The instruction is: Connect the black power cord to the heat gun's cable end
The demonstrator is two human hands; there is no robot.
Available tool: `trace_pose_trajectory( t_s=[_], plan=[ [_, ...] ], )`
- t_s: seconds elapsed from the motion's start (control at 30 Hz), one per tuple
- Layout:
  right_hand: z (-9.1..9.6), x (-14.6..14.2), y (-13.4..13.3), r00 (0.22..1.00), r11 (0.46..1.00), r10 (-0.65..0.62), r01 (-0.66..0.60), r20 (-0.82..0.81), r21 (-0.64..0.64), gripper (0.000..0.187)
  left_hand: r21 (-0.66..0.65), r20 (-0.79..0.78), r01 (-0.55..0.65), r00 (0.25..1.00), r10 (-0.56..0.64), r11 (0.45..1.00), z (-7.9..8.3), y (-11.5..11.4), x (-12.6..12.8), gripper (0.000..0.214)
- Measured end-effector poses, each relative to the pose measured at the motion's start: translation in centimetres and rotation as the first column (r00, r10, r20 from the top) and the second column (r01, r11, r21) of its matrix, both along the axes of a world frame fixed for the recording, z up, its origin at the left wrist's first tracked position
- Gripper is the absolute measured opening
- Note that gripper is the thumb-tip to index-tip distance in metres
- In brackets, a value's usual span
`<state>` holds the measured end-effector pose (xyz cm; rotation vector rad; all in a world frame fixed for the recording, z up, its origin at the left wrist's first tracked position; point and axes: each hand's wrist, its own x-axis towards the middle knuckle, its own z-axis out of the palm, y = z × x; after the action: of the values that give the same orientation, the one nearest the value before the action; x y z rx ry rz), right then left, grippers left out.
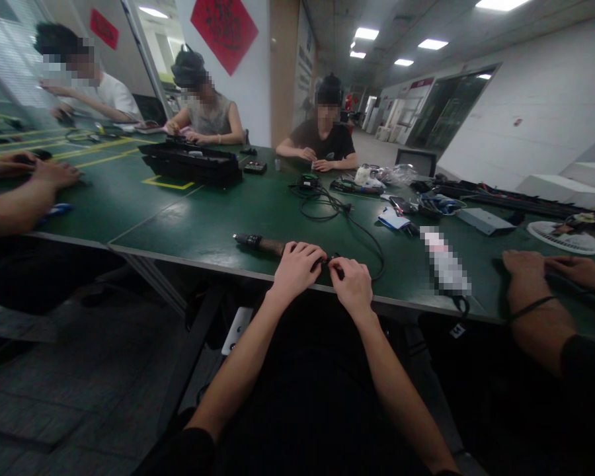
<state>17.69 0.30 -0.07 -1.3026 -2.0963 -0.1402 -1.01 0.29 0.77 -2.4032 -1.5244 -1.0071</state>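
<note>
An electric screwdriver (265, 244) lies along the front edge of the green table, its metal tip pointing left. My left hand (298, 270) is closed around its rear end, palm down. Close beside it, my right hand (351, 283) pinches a small dark piece, seemingly the end of the black cable (375, 241), against the rear of the screwdriver. Fingers hide most of this joint, so I cannot tell whether the two parts are joined. From near my right hand the cable loops back across the table toward a black power adapter (307, 183).
A long black tray (191, 164) stands left of centre on the green table (178, 228). Farther right lie a white box (484, 221), a round white part (564, 237), wires and plastic bags. Co-workers sit opposite; other people's hands rest at both sides.
</note>
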Motion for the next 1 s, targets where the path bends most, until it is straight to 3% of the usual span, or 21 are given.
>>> trace_pose_trajectory(
  t_s=[1.0],
  plan=[
    [-0.04,0.0,0.0,1.0,1.0,0.005,-0.005,-0.002,0.006,0.013,0.012,0.013,0.002,1.0,-0.002,1.0,-0.24,0.16,-0.04,0.013]
  ],
)
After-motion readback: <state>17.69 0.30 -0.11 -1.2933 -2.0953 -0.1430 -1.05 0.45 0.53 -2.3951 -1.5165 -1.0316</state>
